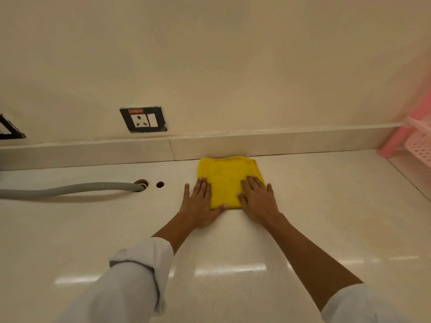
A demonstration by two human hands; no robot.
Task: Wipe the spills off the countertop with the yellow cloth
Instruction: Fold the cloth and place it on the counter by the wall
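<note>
A folded yellow cloth lies flat on the cream countertop, its far edge against the low backsplash. My left hand rests flat at the cloth's left side, fingers spread, with the thumb lying over the cloth's near left corner. Over the cloth's right part my right hand presses palm down, fingers extended. No spill is plainly visible on the glossy surface.
A grey corrugated hose runs from the left into a hole in the counter, with a smaller hole beside it. A wall socket sits above the backsplash. A pink plastic rack stands at the far right.
</note>
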